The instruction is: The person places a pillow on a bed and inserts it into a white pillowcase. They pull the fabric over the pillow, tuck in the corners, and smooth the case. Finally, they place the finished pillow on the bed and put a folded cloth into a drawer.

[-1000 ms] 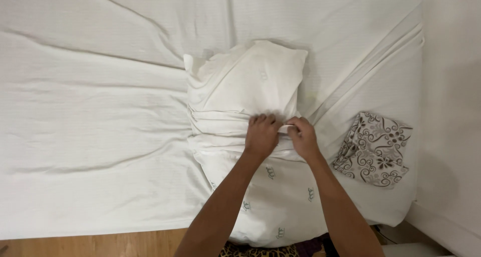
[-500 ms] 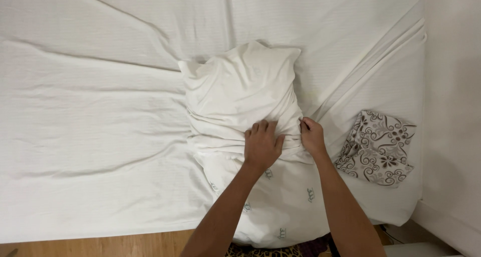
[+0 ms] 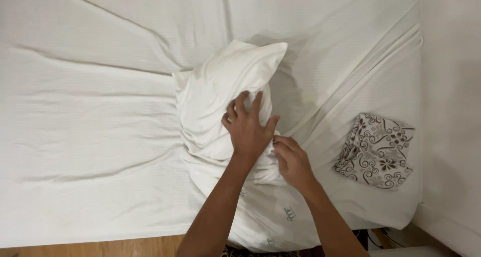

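Note:
A white pillow (image 3: 220,86) in a white pillowcase stands partly raised on the bed, its far corner pointing up and right. My left hand (image 3: 248,126) lies spread flat on the pillow's near side, pressing it. My right hand (image 3: 290,159) pinches the bunched open edge of the pillowcase (image 3: 265,169) just below and right of the left hand. More white cloth with small printed marks (image 3: 288,214) hangs toward me over the bed's edge.
A wrinkled white sheet (image 3: 90,126) covers the bed. A folded cloth with a dark swirl pattern (image 3: 376,152) lies near the bed's right edge. A white wall (image 3: 451,111) runs along the right. Wooden floor (image 3: 100,247) shows at the bottom left.
The pillow has risen and tipped up toward the far right. My left hand moved up onto its side and spread flat, while my right hand stayed at the pillowcase's bunched edge.

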